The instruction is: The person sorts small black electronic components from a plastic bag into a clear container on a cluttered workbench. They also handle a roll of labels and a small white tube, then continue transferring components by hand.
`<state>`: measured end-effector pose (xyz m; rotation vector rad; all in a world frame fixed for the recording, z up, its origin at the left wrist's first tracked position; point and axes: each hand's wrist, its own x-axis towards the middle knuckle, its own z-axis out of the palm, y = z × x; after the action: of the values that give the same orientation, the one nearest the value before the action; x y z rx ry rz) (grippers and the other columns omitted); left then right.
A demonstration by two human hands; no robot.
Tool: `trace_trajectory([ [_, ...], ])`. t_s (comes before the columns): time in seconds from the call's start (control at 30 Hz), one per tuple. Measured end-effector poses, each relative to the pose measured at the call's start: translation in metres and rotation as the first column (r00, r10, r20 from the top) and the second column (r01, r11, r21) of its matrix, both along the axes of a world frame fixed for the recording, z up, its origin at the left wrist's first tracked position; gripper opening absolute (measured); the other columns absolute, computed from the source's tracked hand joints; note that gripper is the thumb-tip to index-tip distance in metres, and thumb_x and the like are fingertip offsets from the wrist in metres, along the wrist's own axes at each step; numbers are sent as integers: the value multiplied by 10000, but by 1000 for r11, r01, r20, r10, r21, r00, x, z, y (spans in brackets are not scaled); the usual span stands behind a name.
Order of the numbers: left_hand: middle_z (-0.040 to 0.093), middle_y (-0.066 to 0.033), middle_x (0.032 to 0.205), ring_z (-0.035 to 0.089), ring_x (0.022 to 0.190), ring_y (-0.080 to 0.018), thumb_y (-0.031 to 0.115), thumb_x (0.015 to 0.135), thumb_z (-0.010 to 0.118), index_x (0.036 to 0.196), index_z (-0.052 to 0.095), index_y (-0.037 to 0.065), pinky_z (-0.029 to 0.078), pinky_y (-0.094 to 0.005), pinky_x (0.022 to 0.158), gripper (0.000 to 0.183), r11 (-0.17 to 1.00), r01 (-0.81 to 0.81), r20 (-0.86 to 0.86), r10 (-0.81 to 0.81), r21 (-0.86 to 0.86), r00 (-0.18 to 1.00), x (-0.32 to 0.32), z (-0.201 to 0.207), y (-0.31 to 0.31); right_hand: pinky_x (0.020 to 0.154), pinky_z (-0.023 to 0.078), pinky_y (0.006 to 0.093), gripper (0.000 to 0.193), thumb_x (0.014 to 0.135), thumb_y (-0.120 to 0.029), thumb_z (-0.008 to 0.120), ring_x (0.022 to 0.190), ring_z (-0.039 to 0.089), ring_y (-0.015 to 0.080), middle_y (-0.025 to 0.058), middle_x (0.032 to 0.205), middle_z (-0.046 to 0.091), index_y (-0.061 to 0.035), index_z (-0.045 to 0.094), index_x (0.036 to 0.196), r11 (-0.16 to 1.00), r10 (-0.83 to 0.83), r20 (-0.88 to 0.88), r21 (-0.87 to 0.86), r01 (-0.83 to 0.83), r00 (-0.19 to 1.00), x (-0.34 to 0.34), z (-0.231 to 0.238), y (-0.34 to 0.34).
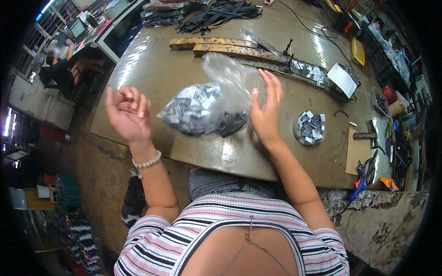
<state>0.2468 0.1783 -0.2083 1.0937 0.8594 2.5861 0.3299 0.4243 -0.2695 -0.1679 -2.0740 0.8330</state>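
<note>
A clear plastic bag (195, 108) full of small black-and-white labels lies on the table in front of me, its loose open end (225, 69) standing up toward the far right. My left hand (129, 112) is raised to the left of the bag, palm up with the fingers partly curled and apart, holding nothing. On the bag's other side is my right hand (268, 108), fingers stretched out, close to the plastic; whether it touches the plastic I cannot tell. To the right of that hand, a round clear tub (309, 129) holds more of the same labels.
Wooden bars (230, 49) and a metal strip with white pieces (315, 73) lie across the table beyond the bag. Black straps (218, 16) are heaped at the far edge. At right are a hammer (366, 136), a brown card (358, 154) and a blue glue gun (360, 179). Someone sits far left.
</note>
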Motion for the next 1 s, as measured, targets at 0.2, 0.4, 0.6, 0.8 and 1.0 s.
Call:
trace_trajectory([
  [0.2,609,-54,1026,559,907,-91,104,880,622,1167,561,-33,474,-250,788,324,743,-87,68,176,-664,982,79,-49,67,860,441,336,323,833,-56,570,1049,492,274,131,1125,435,-51,581,1155,745,636,15,-272,-609,771,31,9,-28],
  [0.4,636,-10,816,570,716,-58,113,861,664,924,622,17,468,-201,656,122,669,-277,38,416,-690,909,55,-46,45,775,505,288,203,916,-14,482,853,624,196,91,950,641,9,583,1090,442,507,-173,-789,-427,844,38,-4,-2],
  [0.6,618,-15,850,588,786,-77,99,844,671,1157,461,37,481,-223,706,382,864,141,323,26,-483,946,55,-59,44,823,525,350,289,954,-114,352,926,623,217,161,1089,589,39,497,1152,-661,266,-521,-711,-240,811,27,-26,21],
  [0.8,628,-71,933,566,775,-122,48,846,597,1141,575,25,453,-248,707,297,152,-664,-498,546,-732,674,43,-81,26,734,501,316,426,938,-359,481,796,642,219,79,919,660,-10,553,1171,484,799,159,-742,-464,579,46,-20,25],
  [1.0,627,-113,991,630,896,-185,68,896,543,1140,515,-4,542,-341,766,256,970,99,724,95,-221,684,43,-92,23,793,474,302,264,934,-215,527,855,629,223,97,1017,659,-10,630,1066,403,666,85,-877,-262,742,30,-32,7],
])
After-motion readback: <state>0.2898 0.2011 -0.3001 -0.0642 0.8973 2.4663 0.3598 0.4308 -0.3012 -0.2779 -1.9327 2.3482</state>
